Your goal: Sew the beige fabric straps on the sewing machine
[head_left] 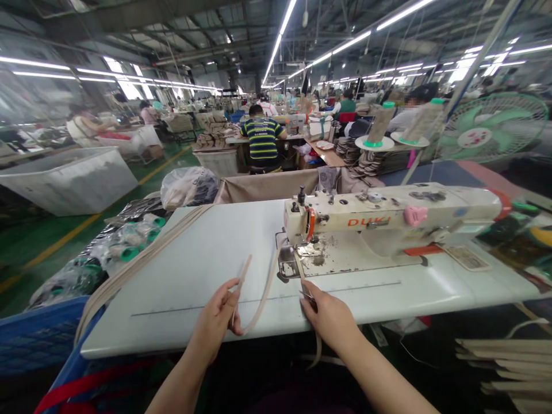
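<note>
A white sewing machine (pixel 388 221) stands on a white table (pixel 207 253). My left hand (pixel 219 316) is at the table's front edge, fingers pinched on a beige strap (pixel 263 293) that loops from my fingers up to the machine's needle area. My right hand (pixel 325 313) rests closed at the front edge, just below the needle plate (pixel 308 259), pressing on another run of the beige strap that hangs off the table. What else its fingers hold is hidden.
A long beige strip (pixel 142 261) runs along the table's left edge. Bagged thread cones (pixel 125 244) lie to the left, above a blue crate (pixel 34 339). Thread spools (pixel 379 126) and a green fan (pixel 491 126) stand behind the machine. Other people work at benches beyond.
</note>
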Demonstrator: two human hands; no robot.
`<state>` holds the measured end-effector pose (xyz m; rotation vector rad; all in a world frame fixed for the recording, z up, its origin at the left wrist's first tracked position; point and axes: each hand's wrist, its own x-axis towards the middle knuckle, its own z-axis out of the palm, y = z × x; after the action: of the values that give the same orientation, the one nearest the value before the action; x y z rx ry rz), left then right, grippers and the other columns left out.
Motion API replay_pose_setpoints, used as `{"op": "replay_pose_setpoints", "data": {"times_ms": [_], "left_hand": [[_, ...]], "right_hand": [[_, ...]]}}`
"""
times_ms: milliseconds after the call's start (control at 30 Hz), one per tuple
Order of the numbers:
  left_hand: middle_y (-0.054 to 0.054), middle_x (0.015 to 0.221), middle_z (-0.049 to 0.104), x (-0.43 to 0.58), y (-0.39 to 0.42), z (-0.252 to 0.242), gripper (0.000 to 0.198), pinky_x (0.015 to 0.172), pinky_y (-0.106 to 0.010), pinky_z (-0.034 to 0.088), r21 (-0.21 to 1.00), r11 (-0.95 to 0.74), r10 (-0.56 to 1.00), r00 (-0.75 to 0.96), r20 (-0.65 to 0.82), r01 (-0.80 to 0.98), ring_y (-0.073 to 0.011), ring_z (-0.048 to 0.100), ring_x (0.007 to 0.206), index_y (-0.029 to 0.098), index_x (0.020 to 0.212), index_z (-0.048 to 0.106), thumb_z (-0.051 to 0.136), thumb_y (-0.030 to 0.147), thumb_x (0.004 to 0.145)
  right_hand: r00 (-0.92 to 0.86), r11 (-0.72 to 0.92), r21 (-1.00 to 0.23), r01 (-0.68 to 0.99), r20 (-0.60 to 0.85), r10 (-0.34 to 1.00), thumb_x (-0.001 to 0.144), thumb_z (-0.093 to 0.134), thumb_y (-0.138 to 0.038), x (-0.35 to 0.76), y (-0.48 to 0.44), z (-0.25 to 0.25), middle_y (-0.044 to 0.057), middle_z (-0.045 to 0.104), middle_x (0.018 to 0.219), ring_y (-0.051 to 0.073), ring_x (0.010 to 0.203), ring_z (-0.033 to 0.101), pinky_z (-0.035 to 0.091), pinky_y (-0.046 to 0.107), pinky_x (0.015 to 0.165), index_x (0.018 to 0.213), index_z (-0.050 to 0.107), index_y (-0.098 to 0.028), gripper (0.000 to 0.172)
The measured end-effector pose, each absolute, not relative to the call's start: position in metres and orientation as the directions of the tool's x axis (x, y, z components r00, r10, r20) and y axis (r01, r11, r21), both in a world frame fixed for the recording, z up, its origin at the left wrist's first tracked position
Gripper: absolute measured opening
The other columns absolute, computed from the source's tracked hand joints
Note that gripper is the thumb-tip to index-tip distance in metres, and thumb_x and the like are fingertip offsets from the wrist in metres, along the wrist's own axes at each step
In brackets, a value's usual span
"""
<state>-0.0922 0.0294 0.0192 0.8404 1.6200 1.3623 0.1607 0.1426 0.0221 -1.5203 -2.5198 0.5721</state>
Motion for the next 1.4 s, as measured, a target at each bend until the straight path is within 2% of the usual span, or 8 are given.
{"op": "replay_pose_setpoints", "data": {"times_ms": [167,233,367,467,600,900,1167,1400], "left_hand": [[-0.001,0.081,0.064,-0.089,0.021,0.025,0.048,0.060,-0.028,0.056,0.975,0.184,0.915,-0.339,-0.217,-0.128,-0.0158,0.066,0.064,0.019,0.110,0.056,0.076,0.053,0.082],[-0.002,0.091,0.063,-0.086,0.020,0.027,0.048,0.068,-0.030,0.058,0.974,0.140,0.925,-0.327,-0.193,-0.178,-0.0162,0.067,0.075,0.019,0.111,0.057,0.080,0.046,0.079],[0.001,0.078,0.060,-0.081,0.020,0.026,0.046,0.057,-0.025,0.050,0.983,0.148,0.932,-0.315,-0.177,-0.112,-0.0118,0.059,0.059,0.019,0.121,0.055,0.069,0.049,0.088],[0.003,0.068,0.058,-0.077,0.021,0.025,0.043,0.048,-0.022,0.043,0.983,0.182,0.921,-0.346,-0.181,-0.028,-0.0099,0.052,0.048,0.018,0.113,0.056,0.062,0.055,0.092],[0.002,0.070,0.060,-0.072,0.022,0.030,0.044,0.048,-0.024,0.049,0.985,0.164,0.921,-0.350,-0.171,-0.049,-0.0115,0.056,0.049,0.018,0.106,0.055,0.068,0.055,0.086],[0.003,0.085,0.050,-0.064,0.021,0.041,0.072,0.061,-0.034,0.065,0.985,0.082,0.924,-0.359,-0.132,-0.151,-0.0179,0.067,0.073,0.027,0.147,0.043,0.074,0.042,0.084],[0.001,0.084,0.052,-0.059,0.023,0.037,0.060,0.057,-0.034,0.064,0.977,0.104,0.931,-0.329,-0.161,-0.186,-0.0194,0.066,0.073,0.023,0.135,0.058,0.077,0.045,0.082],[0.000,0.082,0.055,-0.052,0.023,0.032,0.047,0.056,-0.034,0.063,0.980,0.103,0.935,-0.319,-0.154,-0.171,-0.0190,0.066,0.070,0.020,0.119,0.060,0.075,0.046,0.083]], "right_hand": [[-0.505,0.451,-0.443,0.775,-0.006,0.863,0.099,0.053,-0.031,0.164,0.144,0.022,0.011,0.069,0.112,0.025,0.085,0.070,0.054,0.036,0.077,0.128,0.064,-0.022,0.032],[-0.515,0.483,-0.502,0.717,0.085,0.853,0.099,0.052,-0.033,0.162,0.146,0.021,0.012,0.064,0.110,0.024,0.087,0.067,0.055,0.038,0.082,0.120,0.066,-0.019,0.029],[-0.533,0.521,-0.690,0.503,0.227,0.815,0.098,0.051,-0.033,0.154,0.148,0.023,0.014,0.062,0.107,0.026,0.097,0.064,0.054,0.041,0.093,0.106,0.066,-0.017,0.024],[-0.581,0.515,-0.756,0.404,0.223,0.783,0.099,0.048,-0.032,0.145,0.144,0.031,0.013,0.064,0.104,0.025,0.099,0.064,0.054,0.040,0.093,0.097,0.065,-0.018,0.021],[-0.661,0.488,-0.797,0.355,0.156,0.734,0.101,0.047,-0.038,0.135,0.134,0.042,0.009,0.070,0.099,0.024,0.091,0.066,0.054,0.035,0.082,0.108,0.062,-0.021,0.024],[-0.695,0.555,-0.722,0.413,0.144,0.704,0.104,0.042,-0.041,0.115,0.120,0.048,0.006,0.072,0.097,0.024,0.087,0.069,0.050,0.033,0.074,0.113,0.059,-0.023,0.026],[-0.699,0.639,-0.599,0.483,0.174,0.693,0.106,0.040,-0.037,0.114,0.117,0.045,0.010,0.072,0.103,0.025,0.089,0.069,0.051,0.036,0.078,0.113,0.058,-0.021,0.025],[-0.694,0.665,-0.538,0.518,0.190,0.694,0.108,0.035,-0.040,0.113,0.116,0.042,0.007,0.072,0.092,0.025,0.083,0.071,0.047,0.032,0.069,0.111,0.055,-0.022,0.027]]}}
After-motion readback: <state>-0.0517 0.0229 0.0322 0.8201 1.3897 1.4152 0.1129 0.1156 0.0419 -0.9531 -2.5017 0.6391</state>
